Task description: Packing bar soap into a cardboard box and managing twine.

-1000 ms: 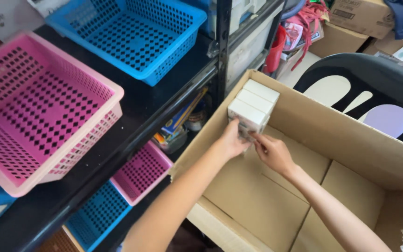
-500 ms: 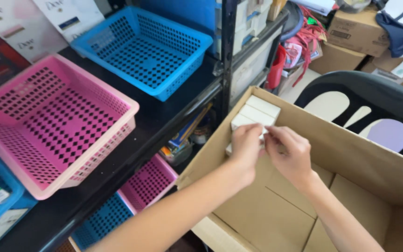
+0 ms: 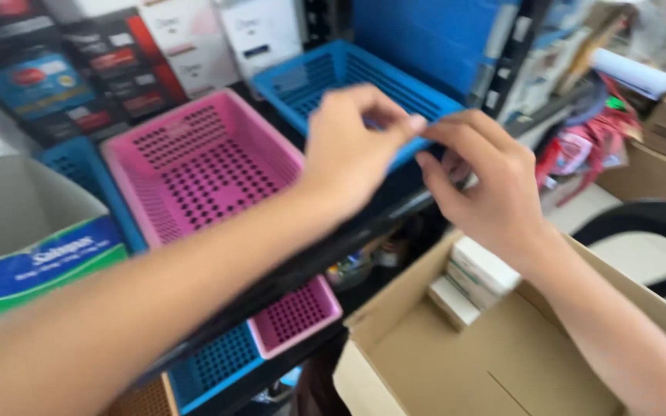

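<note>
Above the blue perforated plastic basket (image 3: 348, 81) on the dark shelf, left hand (image 3: 348, 150) and right hand (image 3: 487, 189) meet fingertip to fingertip, pinched together on something too blurred to identify, white cartons (image 3: 475, 277) in the open cardboard box (image 3: 502, 362) below, nearer the right.

The left hand (image 3: 348, 146) sits at upper centre of the frame, its forearm running down to the lower left corner, fingers curled and thumb pinched toward the fingertips. The right hand (image 3: 487, 185) is just right of it, its forearm coming up from the lower right corner. The fingertips of both hands meet, and motion blur hides whether they hold anything.
</note>
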